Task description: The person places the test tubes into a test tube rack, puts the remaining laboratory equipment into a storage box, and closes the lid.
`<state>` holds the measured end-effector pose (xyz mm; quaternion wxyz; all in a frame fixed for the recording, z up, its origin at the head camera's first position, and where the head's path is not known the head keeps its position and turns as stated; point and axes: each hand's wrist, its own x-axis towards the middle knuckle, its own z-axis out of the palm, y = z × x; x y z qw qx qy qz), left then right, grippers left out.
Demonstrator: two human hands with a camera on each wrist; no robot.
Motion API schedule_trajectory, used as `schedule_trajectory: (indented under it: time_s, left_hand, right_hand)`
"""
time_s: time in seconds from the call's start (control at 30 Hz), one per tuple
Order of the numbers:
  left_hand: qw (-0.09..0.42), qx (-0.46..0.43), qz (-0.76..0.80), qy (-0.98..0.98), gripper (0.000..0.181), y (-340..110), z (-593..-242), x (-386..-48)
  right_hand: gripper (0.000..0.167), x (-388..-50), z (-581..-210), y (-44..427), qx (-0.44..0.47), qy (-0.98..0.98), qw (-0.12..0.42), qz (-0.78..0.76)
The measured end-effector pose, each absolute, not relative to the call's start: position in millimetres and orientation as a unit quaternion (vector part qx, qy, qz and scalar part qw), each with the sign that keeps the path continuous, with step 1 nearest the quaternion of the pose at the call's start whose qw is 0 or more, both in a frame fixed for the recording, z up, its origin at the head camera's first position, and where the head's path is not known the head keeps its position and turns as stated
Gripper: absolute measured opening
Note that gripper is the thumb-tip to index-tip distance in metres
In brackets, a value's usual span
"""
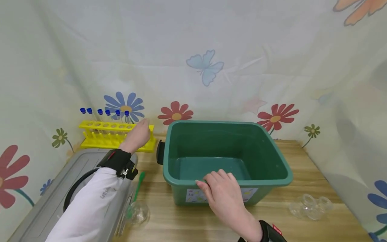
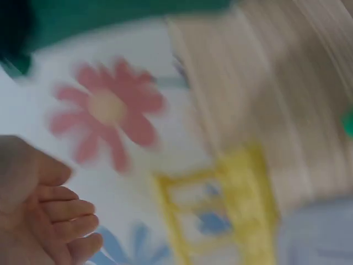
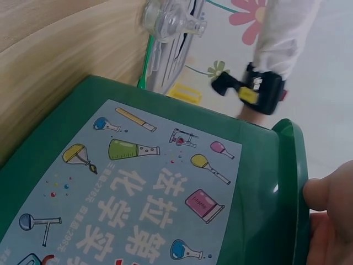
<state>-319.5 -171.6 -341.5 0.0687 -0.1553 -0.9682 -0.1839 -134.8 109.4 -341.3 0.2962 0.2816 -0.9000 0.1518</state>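
Note:
My left hand (image 1: 137, 136) is over the right end of the yellow test tube rack (image 1: 102, 143), which holds several tubes with blue caps (image 1: 100, 111). In the left wrist view the fingers of that hand (image 2: 55, 215) are loosely bent with nothing in them, apart from the blurred rack (image 2: 248, 204). My right hand (image 1: 223, 193) rests on the front rim of the green bin (image 1: 211, 198). The right wrist view has its thumb and fingers (image 3: 331, 212) on either side of the rim, beside the bin's printed label (image 3: 138, 193).
A grey lid (image 1: 87, 158) lies at the left under my left forearm. Beside it are a green-ended brush (image 1: 139, 185), thin rods and a round glass flask (image 1: 139, 212). Clear glassware (image 1: 311, 206) stands right of the bin. A printed cloth (image 1: 235, 37) hangs behind.

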Motion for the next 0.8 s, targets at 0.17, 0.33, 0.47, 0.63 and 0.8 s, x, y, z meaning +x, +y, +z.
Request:
schedule_trajectory:
  time_s: [0.17,0.33,0.47,0.63,0.8]
  left_hand:
    - [0.072,-0.142,-0.334,-0.929,0.036,-131,-314,-284]
    - [0.040,-0.143,-0.385,-0.911,0.040,-103,-313,-259]
    - [0.048,-0.122,-0.386,-0.913,0.033,-97,-320,-254]
    - [0.013,-0.097,-0.381,-0.920,0.033,-96,-320,-253]
    - [-0.001,-0.099,-0.354,-0.930,0.035,-100,-318,-249]
  right_hand:
    - [0.025,-136,-343,108,0.298,-0.890,0.310,0.151]
    - [0.026,-133,-343,107,0.299,-0.889,0.313,0.151]
    - [0.025,-132,-343,106,0.298,-0.886,0.318,0.161]
    - [0.026,-130,-343,104,0.298,-0.882,0.325,0.164]
    - [0.033,-127,-345,98,0.314,-0.863,0.360,0.168]
